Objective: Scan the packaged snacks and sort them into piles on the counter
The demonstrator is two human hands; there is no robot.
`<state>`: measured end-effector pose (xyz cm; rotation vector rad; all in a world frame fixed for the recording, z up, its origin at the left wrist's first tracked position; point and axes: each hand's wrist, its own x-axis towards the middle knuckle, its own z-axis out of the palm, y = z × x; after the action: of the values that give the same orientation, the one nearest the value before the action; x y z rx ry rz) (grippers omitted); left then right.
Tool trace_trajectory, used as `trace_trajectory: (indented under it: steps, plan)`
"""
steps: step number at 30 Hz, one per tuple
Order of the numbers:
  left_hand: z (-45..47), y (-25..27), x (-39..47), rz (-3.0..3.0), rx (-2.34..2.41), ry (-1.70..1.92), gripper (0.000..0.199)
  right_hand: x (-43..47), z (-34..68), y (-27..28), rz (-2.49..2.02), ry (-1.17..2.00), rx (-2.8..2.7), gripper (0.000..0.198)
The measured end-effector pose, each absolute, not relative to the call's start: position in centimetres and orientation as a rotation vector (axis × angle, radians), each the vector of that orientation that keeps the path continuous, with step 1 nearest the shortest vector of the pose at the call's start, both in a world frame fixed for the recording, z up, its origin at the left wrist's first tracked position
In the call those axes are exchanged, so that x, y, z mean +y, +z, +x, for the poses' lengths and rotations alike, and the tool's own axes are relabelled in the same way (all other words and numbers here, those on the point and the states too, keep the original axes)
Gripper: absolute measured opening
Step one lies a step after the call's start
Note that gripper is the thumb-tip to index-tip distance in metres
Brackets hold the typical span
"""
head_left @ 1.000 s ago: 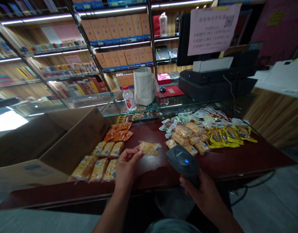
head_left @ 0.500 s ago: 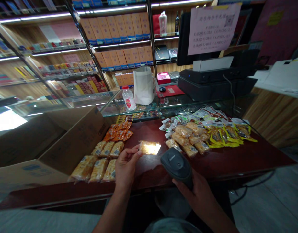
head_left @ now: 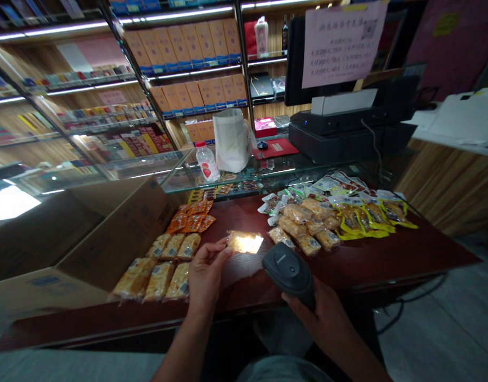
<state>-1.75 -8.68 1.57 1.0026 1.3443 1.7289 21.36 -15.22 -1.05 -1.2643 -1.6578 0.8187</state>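
Packet of golden-brown food in clear plastic wrap [head_left: 244, 242], small and oblong, lit to a white glare across its right half. Sits pinched by its left end between thumb and curled fingers of the left hand [head_left: 206, 268], over the middle of the dark red-brown table [head_left: 236, 286]; hard to tell whether its lower edge meets the surface. Just to the right, near but apart, dark grey handheld scanner with a rounded head [head_left: 287, 265], pointing towards the packet. Rests in the closed grasp of the right hand [head_left: 325, 310], with thumb along the near side of the handle and other fingers mostly hidden.

To the left of the left hand, two rows of similar wrapped golden-brown blocks [head_left: 160, 278], side by side on the table. Beyond these, bright orange sachets [head_left: 190, 217], lying flat; along their left side, large open brown cardboard box [head_left: 112, 249]. To the right, beyond the scanner head, heap of clear-wrapped golden-brown packets [head_left: 295, 213], then row of yellow-edged transparent pouches [head_left: 365, 215].

Farther off, glass counter [head_left: 176, 178] bearing clear plastic bottle with red cap [head_left: 207, 163], upright white bag [head_left: 231, 142] and flat red mat [head_left: 279, 148]. To their right, black monitor [head_left: 295, 63] with pink printed sheet [head_left: 343, 45] across it. At the back, lit shelves [head_left: 196, 75] of tan-and-blue boxes [head_left: 184, 46].
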Motion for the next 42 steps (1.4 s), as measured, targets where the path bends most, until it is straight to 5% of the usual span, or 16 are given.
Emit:
trace_trajectory:
  steps: [13,17,30,36,42]
  plan:
    - [-1.8,1.5,-7.1,1.008,1.327,1.559,0.037,-15.0,22.1,-0.5,-1.257,0.959,-1.443,0.04]
    - [-1.9,0.6,-4.0,0.989,1.286,1.375,0.043,-14.7,23.8,0.1,-1.371,0.965,-1.317,0.027]
    - [0.3,-0.9,4.1,1.096,1.372,1.022,0.029,-15.8,25.0,0.1,-1.412,0.979,-1.216,0.044]
    - [0.0,-1.0,0.7,1.258,1.543,1.186,0.028,-16.3,25.4,0.0,-1.493,0.968,-1.245,0.045]
    - [-4.7,0.1,-7.9,2.154,2.065,0.978,0.032,-16.1,26.3,-1.7,-1.565,0.87,-1.38,0.049]
